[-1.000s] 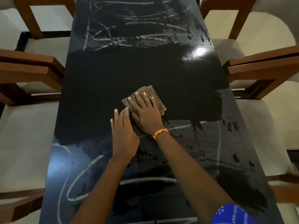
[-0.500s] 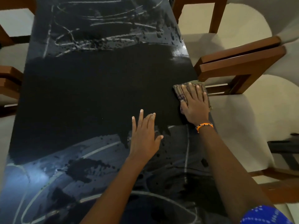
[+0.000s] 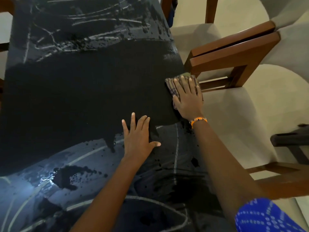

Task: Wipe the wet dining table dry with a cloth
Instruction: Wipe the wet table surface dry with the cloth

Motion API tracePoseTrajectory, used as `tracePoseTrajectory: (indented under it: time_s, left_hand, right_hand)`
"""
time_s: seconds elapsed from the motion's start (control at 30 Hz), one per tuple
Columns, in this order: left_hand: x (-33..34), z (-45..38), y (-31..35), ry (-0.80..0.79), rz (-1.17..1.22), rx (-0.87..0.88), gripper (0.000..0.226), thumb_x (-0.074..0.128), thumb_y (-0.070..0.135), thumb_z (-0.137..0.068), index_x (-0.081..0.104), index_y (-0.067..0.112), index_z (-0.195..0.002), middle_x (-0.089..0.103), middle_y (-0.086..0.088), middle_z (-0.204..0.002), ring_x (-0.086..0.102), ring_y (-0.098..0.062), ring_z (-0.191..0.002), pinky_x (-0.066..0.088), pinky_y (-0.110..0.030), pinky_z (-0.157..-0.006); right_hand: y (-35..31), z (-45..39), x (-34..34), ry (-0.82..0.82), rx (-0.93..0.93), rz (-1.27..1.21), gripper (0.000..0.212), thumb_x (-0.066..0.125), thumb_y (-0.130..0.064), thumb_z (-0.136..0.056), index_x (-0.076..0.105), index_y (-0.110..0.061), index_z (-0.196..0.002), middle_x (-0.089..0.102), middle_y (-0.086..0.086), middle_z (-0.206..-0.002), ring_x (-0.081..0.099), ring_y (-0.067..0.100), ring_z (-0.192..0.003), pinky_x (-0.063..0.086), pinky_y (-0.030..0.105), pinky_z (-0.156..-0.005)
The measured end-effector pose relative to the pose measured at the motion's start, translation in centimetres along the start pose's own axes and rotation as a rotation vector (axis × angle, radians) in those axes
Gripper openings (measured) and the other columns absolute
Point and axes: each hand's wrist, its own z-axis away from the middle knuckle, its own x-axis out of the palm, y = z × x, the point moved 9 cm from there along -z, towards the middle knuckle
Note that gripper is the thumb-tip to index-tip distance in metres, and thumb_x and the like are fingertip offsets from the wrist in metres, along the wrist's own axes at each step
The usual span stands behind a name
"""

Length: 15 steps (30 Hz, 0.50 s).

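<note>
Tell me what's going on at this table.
A person is wiping a wet black table with a cloth. The right hand presses the checked cloth flat at the table's right edge, beside a wooden chair. The left hand rests open on the tabletop. The middle band looks dry; near and far ends show streaks.

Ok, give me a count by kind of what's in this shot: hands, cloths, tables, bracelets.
Hands: 2, the left hand flat on the table and the right hand pressing the cloth
Cloths: 1, a checked cloth
Tables: 1, the dark wet table
Bracelets: 1, an orange bracelet
Total: 5
</note>
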Motion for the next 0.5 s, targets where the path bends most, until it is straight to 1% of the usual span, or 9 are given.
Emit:
tracePoseTrajectory:
  time_s: [0.1, 0.17, 0.27, 0.33, 0.4, 0.5]
  left_hand:
    - [-0.2, -0.2, 0.0, 0.008, 0.007, 0.000, 0.096, 0.060, 0.063, -0.072, 0.018, 0.019, -0.146, 0.018, 0.004, -0.154, -0.011, -0.026, -0.145, -0.020, -0.050, -0.106]
    - [-0.3, -0.4, -0.1, 0.009, 0.013, 0.007, 0.097, 0.061, 0.063, -0.071, 0.019, 0.018, -0.145, 0.019, 0.003, -0.154, -0.010, -0.026, -0.145, -0.020, -0.049, -0.106]
    - [-0.4, 0.0, -0.2, 0.025, 0.034, 0.022, 0.092, 0.060, 0.060, -0.075, 0.019, 0.017, -0.145, 0.018, 0.001, -0.155, -0.012, -0.026, -0.144, -0.019, -0.048, -0.107]
    - [-0.8, 0.6, -0.3, 0.071, 0.062, 0.043, 0.080, 0.054, 0.052, -0.084, 0.018, 0.016, -0.146, 0.016, 0.000, -0.156, -0.012, -0.026, -0.144, -0.017, -0.047, -0.109]
    - [-1.3, 1.3, -1.0, 0.116, 0.101, 0.052, 0.066, 0.048, 0.040, -0.091, 0.020, 0.016, -0.145, 0.016, -0.002, -0.156, -0.011, -0.026, -0.145, -0.013, -0.046, -0.111]
    - [-1.7, 2.1, -3.3, 0.142, 0.133, 0.027, 0.058, 0.044, 0.027, -0.094, 0.021, 0.014, -0.145, 0.018, -0.004, -0.156, -0.009, -0.025, -0.145, -0.010, -0.046, -0.112]
  right_hand:
    - [0.6, 4.8, -0.3, 0.018, 0.013, -0.006, 0.060, 0.028, -0.042, -0.090, 0.018, -0.028, -0.148, 0.018, 0.003, -0.158, 0.011, 0.026, -0.147, 0.010, 0.045, -0.117]
    - [0.9, 7.2, -0.1, 0.025, 0.052, 0.008, 0.061, 0.030, -0.042, -0.091, 0.017, -0.028, -0.149, 0.018, 0.003, -0.158, 0.012, 0.026, -0.147, 0.013, 0.046, -0.117]
    - [0.2, 8.7, 0.5, 0.015, 0.128, 0.031, 0.061, 0.034, -0.040, -0.093, 0.017, -0.026, -0.149, 0.017, 0.006, -0.158, 0.010, 0.028, -0.147, 0.009, 0.048, -0.117]
    - [-1.1, 8.9, 1.1, -0.006, 0.150, 0.036, 0.062, 0.037, -0.039, -0.094, 0.015, -0.024, -0.150, 0.015, 0.008, -0.159, 0.007, 0.029, -0.147, 0.007, 0.048, -0.118]
    - [-3.6, 8.9, 1.6, -0.022, 0.122, 0.047, 0.063, 0.037, -0.040, -0.093, 0.013, -0.023, -0.150, 0.013, 0.008, -0.159, 0.005, 0.030, -0.147, 0.007, 0.048, -0.118]
    - [-8.4, 9.1, 2.4, -0.039, 0.079, 0.029, 0.064, 0.036, -0.039, -0.092, 0.013, -0.022, -0.150, 0.014, 0.010, -0.159, 0.007, 0.031, -0.147, 0.009, 0.049, -0.117]
